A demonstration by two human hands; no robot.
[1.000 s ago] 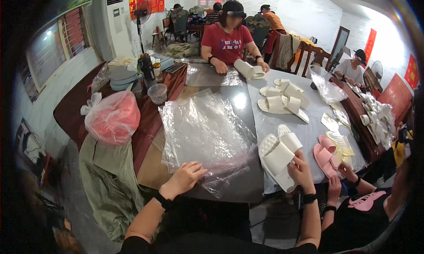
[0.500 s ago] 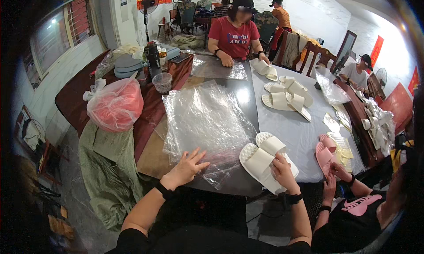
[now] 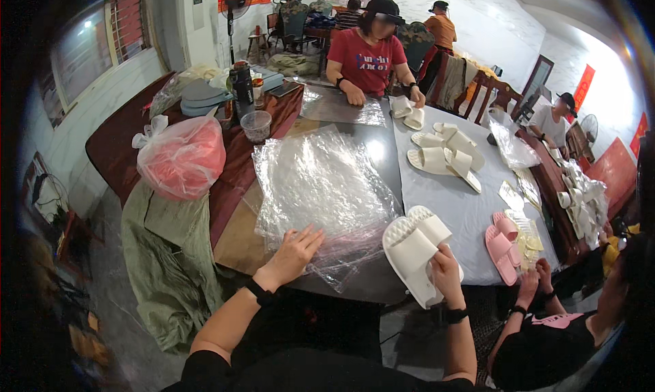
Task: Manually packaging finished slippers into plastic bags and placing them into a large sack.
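Observation:
A pair of cream-white slippers [image 3: 408,255] is in my right hand [image 3: 446,272], which is closed round their right side with the soles tilted over the table's near edge. My left hand [image 3: 292,257] lies flat on the near edge of a stack of clear plastic bags [image 3: 317,184], its fingers stretched out and close together. Pinkish seams of the bags show beside those fingertips, toward the slippers. Part of the second slipper is hidden behind the first one and my right hand.
More cream-white slippers [image 3: 447,153] lie on the pale cloth [image 3: 426,194] at the right. Pink slippers [image 3: 502,249] sit near a co-worker's hands [image 3: 534,283]. Across the table another person touches white slippers. At left are a bag of red material [image 3: 183,161], a plastic cup [image 3: 256,126] and a dark bottle [image 3: 242,88].
My right hand has shifted the slippers slightly to the right and tipped them up. My left hand's spread fingers have come together on the bags. The co-worker at right has let go of the pink slippers.

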